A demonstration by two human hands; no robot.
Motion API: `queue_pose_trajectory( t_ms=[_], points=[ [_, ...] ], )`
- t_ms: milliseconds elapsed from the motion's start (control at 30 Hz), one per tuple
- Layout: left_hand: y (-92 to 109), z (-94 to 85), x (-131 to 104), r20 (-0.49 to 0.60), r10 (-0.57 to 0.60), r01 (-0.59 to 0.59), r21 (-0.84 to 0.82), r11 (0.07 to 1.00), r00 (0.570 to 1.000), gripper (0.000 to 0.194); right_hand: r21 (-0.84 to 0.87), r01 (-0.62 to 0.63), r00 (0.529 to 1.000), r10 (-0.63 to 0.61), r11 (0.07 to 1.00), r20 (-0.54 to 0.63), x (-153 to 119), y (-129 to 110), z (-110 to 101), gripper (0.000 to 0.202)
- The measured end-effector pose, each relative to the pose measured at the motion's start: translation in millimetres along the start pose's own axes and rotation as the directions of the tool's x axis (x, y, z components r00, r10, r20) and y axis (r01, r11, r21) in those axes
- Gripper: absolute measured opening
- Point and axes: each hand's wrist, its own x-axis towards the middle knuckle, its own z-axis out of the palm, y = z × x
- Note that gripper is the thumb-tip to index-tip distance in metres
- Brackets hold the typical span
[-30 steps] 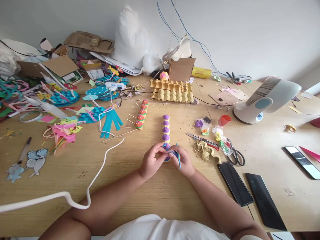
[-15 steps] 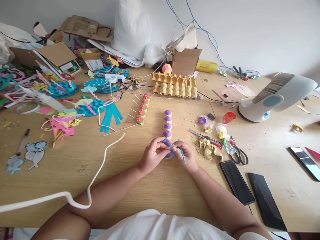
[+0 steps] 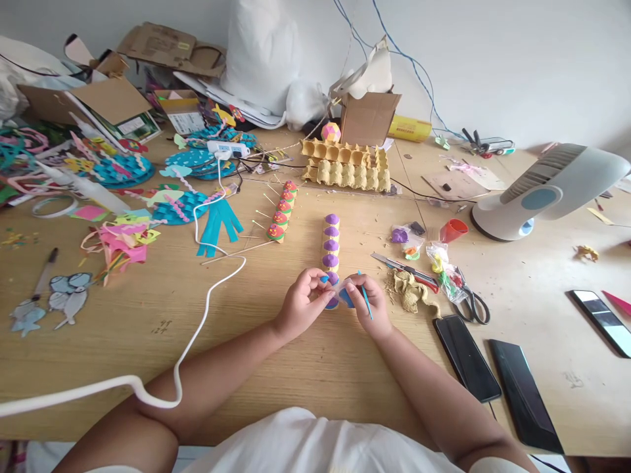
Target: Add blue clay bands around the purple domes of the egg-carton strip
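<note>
A strip of egg carton with purple domes [image 3: 330, 245] lies lengthwise on the table, its near end partly behind my hands. My left hand [image 3: 304, 303] is closed in a pinch, a small blue piece [image 3: 324, 279] at its fingertips. My right hand [image 3: 369, 305] holds a thin blue stick [image 3: 365, 301] slanting between its fingers, and a blue lump in a clear wrapper [image 3: 347, 297] is pinched there too. Both hands' fingertips are close together over the strip. To the left lies another strip with red and green domes [image 3: 282, 211] and pins sticking out.
A white cable [image 3: 207, 295] crosses the table at left. At right are a utility knife [image 3: 404, 270], scissors [image 3: 473, 303], a red cup [image 3: 453, 230], a fan [image 3: 537, 197] and dark phones [image 3: 467, 358]. Egg cartons [image 3: 352, 176] stand behind.
My hands have drawn slightly apart; the small blue piece now shows at my left fingertips, separate from the blue lump at my right hand. The view has shifted slightly.
</note>
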Motion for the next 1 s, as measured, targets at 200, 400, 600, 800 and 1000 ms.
queue_pose_trajectory(
  t_ms=[200,400,600,800,1000],
  points=[
    [0.9,0.4,-1.0,-0.014,0.068,-0.068,0.047,0.997,0.998,0.045,-0.064,0.143,0.987,-0.138,0.988,0.087,-2.3,4.1,1.4,0.015],
    [5.6,0.0,-2.3,0.015,0.061,-0.062,0.054,0.997,0.998,0.034,-0.211,0.241,0.966,-0.213,0.947,0.15,0.2,-5.5,-3.7,0.015],
    [3.5,-6.7,2.7,-0.091,0.042,-0.036,0.068,0.997,0.995,0.03,-0.617,0.174,0.976,-0.217,0.767,0.005,25.7,-2.8,-31.9,0.018],
    [-2.8,-14.7,5.8,-0.173,0.127,-0.107,0.119,0.987,0.977,0.046,-0.914,0.06,0.986,-0.165,0.402,-0.008,37.0,9.0,-51.8,0.015],
    [-2.8,-9.3,0.7,-0.137,0.099,-0.083,0.116,0.99,0.986,0.064,-0.696,0.479,0.871,-0.389,0.535,0.3,19.5,-6.8,-28.4,0.042]
  ],
)
